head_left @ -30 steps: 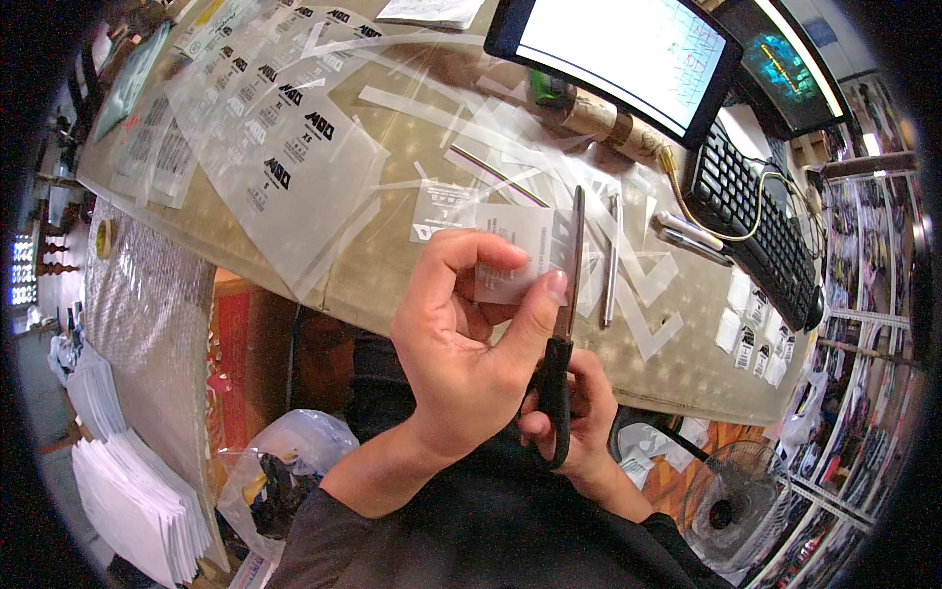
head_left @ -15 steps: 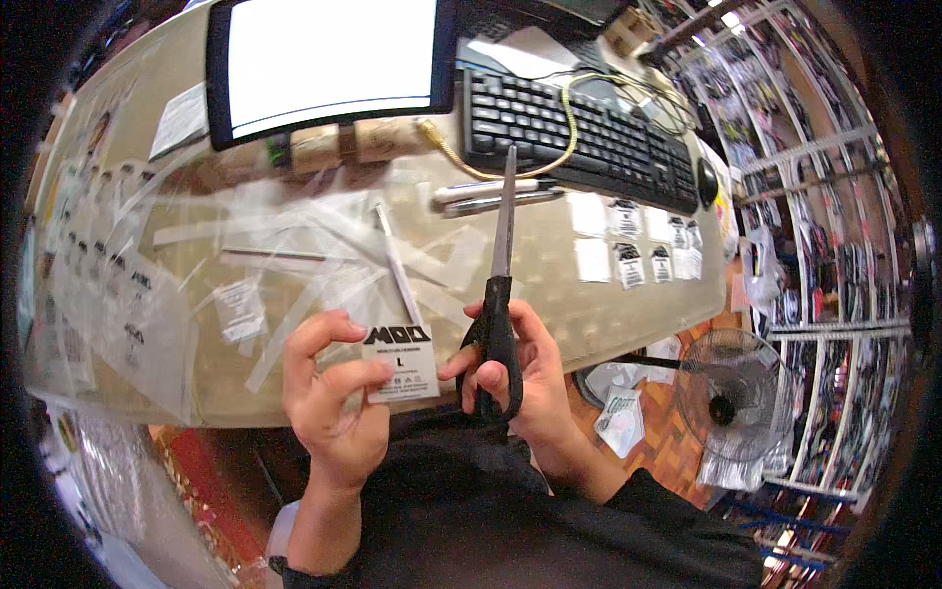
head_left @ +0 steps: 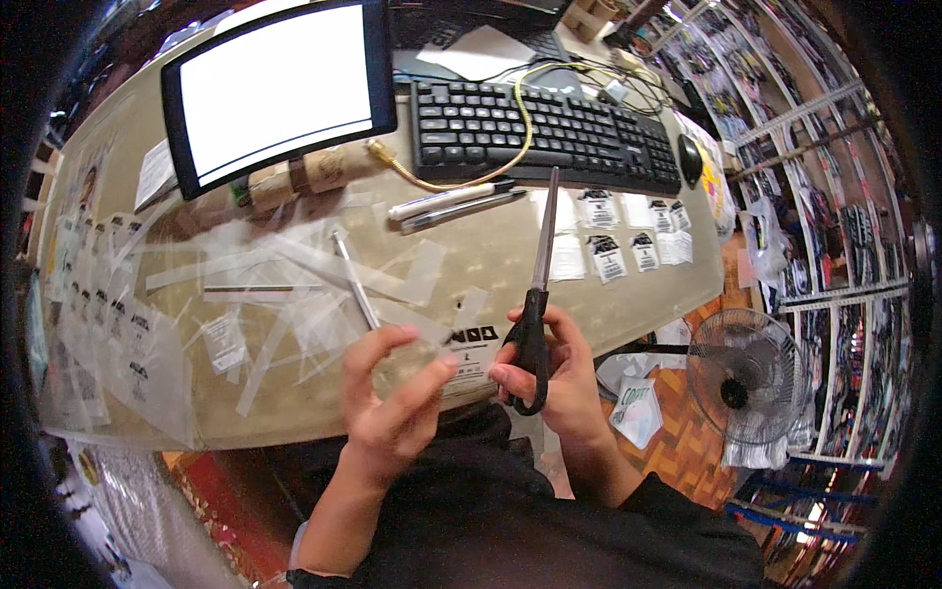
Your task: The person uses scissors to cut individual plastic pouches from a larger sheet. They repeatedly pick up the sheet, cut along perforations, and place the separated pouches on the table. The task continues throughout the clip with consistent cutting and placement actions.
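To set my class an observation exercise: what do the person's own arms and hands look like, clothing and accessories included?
The left hand and right hand are both ungloved. The left sleeve and right sleeve look plain black and stop short of the wrists, where no watch or bracelet shows.

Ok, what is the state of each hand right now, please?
Left hand: at the label; whether gripping it, cannot be told.
Right hand: closed, holding the scissors.
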### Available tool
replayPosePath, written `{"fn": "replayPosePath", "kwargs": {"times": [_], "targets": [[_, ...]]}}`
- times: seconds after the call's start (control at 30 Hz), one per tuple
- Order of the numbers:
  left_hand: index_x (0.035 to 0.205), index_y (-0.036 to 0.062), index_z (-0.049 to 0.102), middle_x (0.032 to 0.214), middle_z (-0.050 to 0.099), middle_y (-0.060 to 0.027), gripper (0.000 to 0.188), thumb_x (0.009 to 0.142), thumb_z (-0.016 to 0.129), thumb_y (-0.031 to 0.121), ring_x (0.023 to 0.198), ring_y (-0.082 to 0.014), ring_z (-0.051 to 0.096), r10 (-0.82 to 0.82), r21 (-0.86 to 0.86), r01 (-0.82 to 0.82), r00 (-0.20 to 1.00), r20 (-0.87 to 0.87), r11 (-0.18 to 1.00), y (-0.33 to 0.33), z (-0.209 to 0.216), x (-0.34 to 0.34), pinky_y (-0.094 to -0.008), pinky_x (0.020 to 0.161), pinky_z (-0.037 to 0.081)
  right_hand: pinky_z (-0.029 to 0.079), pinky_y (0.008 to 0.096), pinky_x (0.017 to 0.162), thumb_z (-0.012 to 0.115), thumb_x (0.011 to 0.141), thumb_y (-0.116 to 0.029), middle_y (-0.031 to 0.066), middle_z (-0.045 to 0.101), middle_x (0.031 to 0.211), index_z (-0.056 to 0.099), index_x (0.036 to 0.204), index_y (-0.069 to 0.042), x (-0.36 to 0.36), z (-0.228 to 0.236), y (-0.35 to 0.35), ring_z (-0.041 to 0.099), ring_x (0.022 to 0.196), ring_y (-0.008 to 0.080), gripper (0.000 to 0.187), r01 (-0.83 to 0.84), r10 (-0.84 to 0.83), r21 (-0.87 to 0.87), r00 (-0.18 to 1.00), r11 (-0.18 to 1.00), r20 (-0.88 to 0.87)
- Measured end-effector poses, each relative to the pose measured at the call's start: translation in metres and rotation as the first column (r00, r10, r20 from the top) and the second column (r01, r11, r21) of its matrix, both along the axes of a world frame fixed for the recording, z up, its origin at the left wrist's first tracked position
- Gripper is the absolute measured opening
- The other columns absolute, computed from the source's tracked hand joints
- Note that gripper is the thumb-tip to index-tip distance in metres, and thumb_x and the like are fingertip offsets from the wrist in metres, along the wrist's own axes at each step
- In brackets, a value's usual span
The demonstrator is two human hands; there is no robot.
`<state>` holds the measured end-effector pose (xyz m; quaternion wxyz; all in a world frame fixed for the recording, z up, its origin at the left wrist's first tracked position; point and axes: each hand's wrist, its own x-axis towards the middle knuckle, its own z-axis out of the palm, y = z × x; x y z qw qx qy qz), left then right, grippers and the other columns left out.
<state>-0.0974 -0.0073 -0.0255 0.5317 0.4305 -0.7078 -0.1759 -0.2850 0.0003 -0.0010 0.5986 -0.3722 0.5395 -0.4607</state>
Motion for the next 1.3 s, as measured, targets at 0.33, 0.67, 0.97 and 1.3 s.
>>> {"fn": "replayPosePath", "kwargs": {"times": [0.33, 0.67, 0.97, 1.3], "targets": [[0.100, 0.0031, 0.057, 0.109, 0.054, -0.0164, 0.033, 0.068, 0.061, -0.006, 0.099, -0.0281, 0.054, 0.162, 0.151, -0.149, 0.984, -0.074, 0.977, -0.002, -0.005, 0.021, -0.0360, 0.089, 0.042, 0.041, 0.0221, 0.047, 0.071, 0.070, -0.002, 0.0059, 0.059, 0.072, 0.048, 0.114, -0.003, -0.154, 0.025, -0.063, 0.054, 0.056, 0.0096, 0.050, 0.117, -0.205, -0.183, 0.767, 0.976, -0.607], [0.093, 0.0023, 0.059, 0.098, 0.058, -0.0140, 0.022, 0.071, 0.060, -0.003, 0.093, -0.0266, 0.055, 0.315, 0.186, -0.314, 0.949, 0.027, 0.931, -0.002, 0.004, 0.060, -0.0346, 0.085, 0.042, 0.045, 0.0298, 0.056, 0.072, 0.069, -0.007, 0.0114, 0.065, 0.079, 0.052, 0.111, -0.005, -0.180, 0.005, -0.080, 0.059, 0.066, 0.0163, 0.046, -0.093, -0.056, -0.081, 0.247, 0.992, -0.967], [0.094, 0.0016, 0.062, 0.102, 0.059, -0.0115, 0.023, 0.070, 0.061, 0.002, 0.100, -0.0297, 0.052, 0.522, 0.209, -0.640, 0.741, 0.424, 0.739, -0.010, 0.018, 0.150, -0.0373, 0.087, 0.041, 0.035, 0.0228, 0.047, 0.069, 0.079, -0.012, 0.0012, 0.053, 0.066, 0.049, 0.113, -0.005, -0.213, 0.008, -0.064, 0.046, 0.054, 0.0077, 0.040, 0.024, -0.329, -0.341, 0.333, 0.940, -0.884], [0.104, 0.0089, 0.064, 0.122, 0.051, -0.0080, 0.032, 0.073, 0.065, 0.015, 0.114, -0.0298, 0.042, 0.416, 0.224, -0.605, 0.727, 0.546, 0.764, 0.013, 0.009, 0.178, -0.0419, 0.097, 0.031, 0.034, 0.0209, 0.038, 0.065, 0.083, -0.012, -0.0013, 0.048, 0.066, 0.046, 0.118, -0.005, -0.101, 0.005, -0.047, 0.043, 0.046, 0.0069, 0.041, 0.041, -0.344, -0.515, 0.789, 0.856, -0.509]]}}
